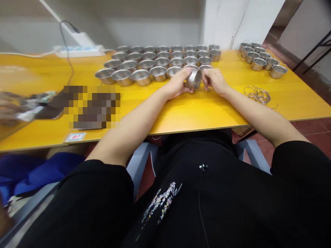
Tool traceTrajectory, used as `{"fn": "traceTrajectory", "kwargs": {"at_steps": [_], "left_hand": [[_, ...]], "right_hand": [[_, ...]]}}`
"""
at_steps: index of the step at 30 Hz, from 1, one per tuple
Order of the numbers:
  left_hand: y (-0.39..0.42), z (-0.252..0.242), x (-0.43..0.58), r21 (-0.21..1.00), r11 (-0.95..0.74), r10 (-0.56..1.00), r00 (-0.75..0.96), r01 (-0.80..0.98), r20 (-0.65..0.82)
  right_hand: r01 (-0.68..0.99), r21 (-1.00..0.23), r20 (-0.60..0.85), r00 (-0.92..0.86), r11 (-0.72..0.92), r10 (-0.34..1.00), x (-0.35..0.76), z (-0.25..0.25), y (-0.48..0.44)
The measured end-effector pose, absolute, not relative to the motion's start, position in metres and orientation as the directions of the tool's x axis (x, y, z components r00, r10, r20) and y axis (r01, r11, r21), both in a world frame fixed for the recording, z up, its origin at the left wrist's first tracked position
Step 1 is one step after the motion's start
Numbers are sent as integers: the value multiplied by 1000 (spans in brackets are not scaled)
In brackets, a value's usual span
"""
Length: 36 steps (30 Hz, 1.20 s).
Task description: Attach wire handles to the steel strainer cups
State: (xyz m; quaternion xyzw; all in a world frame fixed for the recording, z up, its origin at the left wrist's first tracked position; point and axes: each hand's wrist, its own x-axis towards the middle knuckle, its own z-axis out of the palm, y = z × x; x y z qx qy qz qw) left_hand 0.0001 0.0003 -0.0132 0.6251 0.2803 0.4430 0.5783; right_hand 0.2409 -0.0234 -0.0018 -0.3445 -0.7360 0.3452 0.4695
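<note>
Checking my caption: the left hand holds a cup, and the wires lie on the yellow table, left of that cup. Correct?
The side is wrong: the head view shows the wires right of the cup. The left hand does hold it, and the wires are on the yellow table.

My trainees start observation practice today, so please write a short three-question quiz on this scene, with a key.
1. True or false: the left grip holds a metal cup tilted, its mouth facing the right grip.
2. What lies on the yellow table nearest the right forearm?
3. Fill in: seen from the seated person, the smaller group of cups stands to the ____ of the larger group.

Key:
1. True.
2. A tangle of thin wire.
3. Right.
</note>
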Motion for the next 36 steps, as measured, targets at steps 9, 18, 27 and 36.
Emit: {"fn": "traceTrajectory", "kwargs": {"at_steps": [9,18,27,36], "left_hand": [[8,-19,0,972,-184,857,461,-144,230],[3,-15,-1,973,-181,850,475,-142,228],[1,-14,-4,970,-204,815,526,-129,241],[-3,-9,-5,963,-244,817,511,-114,267]], "right_hand": [[242,-816,435,-342,525,833,234,14,-40],[254,-824,378,-421,507,825,229,17,-50],[225,-827,330,-548,516,769,230,22,-52],[170,-875,302,-539,453,786,225,24,-59]]}}
